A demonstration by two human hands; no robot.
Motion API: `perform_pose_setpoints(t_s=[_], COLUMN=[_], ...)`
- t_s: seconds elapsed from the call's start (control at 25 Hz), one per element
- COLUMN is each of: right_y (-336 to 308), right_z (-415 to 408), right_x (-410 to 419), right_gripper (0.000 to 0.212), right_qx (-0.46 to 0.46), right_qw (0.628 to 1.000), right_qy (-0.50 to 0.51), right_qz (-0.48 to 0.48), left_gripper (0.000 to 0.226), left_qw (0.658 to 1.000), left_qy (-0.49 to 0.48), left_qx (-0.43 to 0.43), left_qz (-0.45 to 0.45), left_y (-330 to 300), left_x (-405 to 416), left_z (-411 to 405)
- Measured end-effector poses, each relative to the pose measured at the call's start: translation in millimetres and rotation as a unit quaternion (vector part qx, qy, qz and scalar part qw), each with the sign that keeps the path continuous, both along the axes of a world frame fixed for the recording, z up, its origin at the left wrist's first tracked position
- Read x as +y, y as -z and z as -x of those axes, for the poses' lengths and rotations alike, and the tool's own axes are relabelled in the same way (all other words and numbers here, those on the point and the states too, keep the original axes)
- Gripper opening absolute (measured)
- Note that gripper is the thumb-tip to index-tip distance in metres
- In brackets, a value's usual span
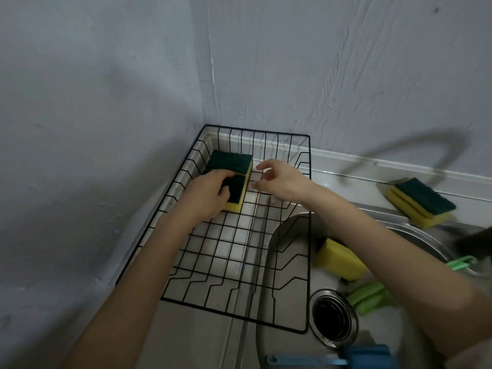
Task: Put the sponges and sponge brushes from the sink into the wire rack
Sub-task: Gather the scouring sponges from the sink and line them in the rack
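Head view: left hand (210,194) grips sponge (235,194) in wire rack (308,235); right hand (277,179) open, empty.

Two pale blue-grey walls (106,75) met in a corner behind the work area, their paint showing vertical ridges and cracks. A white strip (372,162) ran along the base of the right-hand wall. A curved shadow (415,145) fell across that wall. A round metal drain (332,319) with a dark opening sat in the stainless steel basin floor.
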State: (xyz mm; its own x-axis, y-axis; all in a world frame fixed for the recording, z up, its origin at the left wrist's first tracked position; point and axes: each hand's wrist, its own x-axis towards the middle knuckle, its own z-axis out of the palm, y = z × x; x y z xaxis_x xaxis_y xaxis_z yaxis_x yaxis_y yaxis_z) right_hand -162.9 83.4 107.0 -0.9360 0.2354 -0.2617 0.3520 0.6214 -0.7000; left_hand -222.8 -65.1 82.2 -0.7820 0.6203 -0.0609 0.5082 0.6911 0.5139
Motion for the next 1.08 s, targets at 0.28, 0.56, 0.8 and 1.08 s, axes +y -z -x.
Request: perform_pose_setpoints(t_s=[0.28,0.56,0.8,1.08], right_y=[-43.2,-55.8,-49.1,-38.8], right_z=[-75.3,-164.9,-222.7,-249.5], right_x=[18.0,41.0,67.4,108.8], right_gripper=[0.050,0.051,0.050,0.051], right_qx=[0.022,0.020,-0.002,-0.023], right_qw=[0.991,0.986,0.983,0.981], right_qy=[0.008,0.034,0.056,0.063], right_qz=[-0.133,-0.161,-0.173,-0.184], left_gripper=[0.040,0.042,0.042,0.043], left_qw=[0.997,0.988,0.987,0.989], left_qy=[0.049,0.101,0.116,0.124], left_qx=[0.064,0.117,0.107,0.076], left_qz=[-0.005,0.004,-0.008,0.005], left_y=[-55.6,-81.2,-77.5,-61.0], left_x=[13.9,35.7,64.7,103.9], left_z=[-61.6,-135.6,-182.5,-208.9])
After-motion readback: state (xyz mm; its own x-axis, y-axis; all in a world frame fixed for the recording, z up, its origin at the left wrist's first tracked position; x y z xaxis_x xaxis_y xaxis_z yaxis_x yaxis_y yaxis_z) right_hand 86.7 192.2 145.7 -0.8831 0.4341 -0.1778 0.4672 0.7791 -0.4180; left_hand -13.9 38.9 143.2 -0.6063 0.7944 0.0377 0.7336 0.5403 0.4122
